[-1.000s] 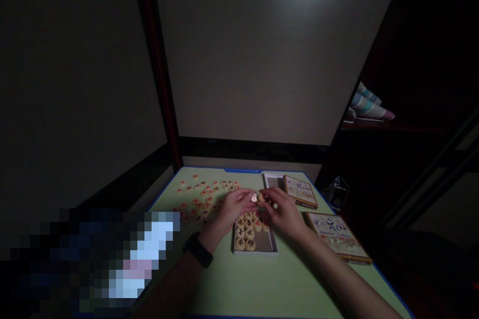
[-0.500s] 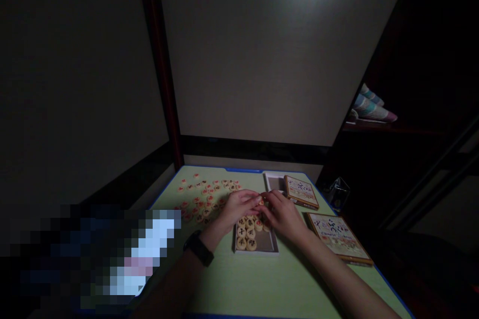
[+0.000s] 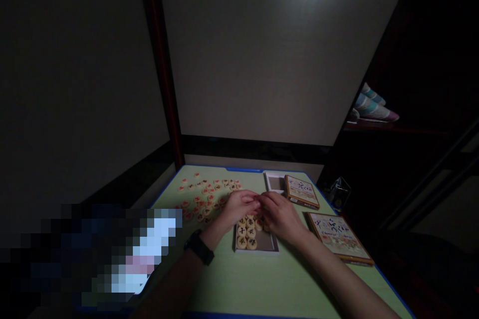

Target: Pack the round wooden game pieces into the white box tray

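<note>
My left hand, with a dark watch on its wrist, meets my right hand over the far part of an open box tray. Both hands have closed, curled fingers, fingertips together. A Chinese chess piece showed between them a moment ago; the fingers now cover it. Round wooden Chinese chess pieces with black characters lie in rows along the tray's left side. A red-marked piece sits farther back, and my hands hide the tray's far end.
Many loose chess pieces, red and black, are scattered over the green table to the left. At the right lie two printed Chinese chess boxes. Another tray stands at the back. A blurred bright patch covers the left front.
My fingers have drawn closer together, hiding the piece that showed between them. My right hand has turned slightly over it. The pieces in the tray look the same.
</note>
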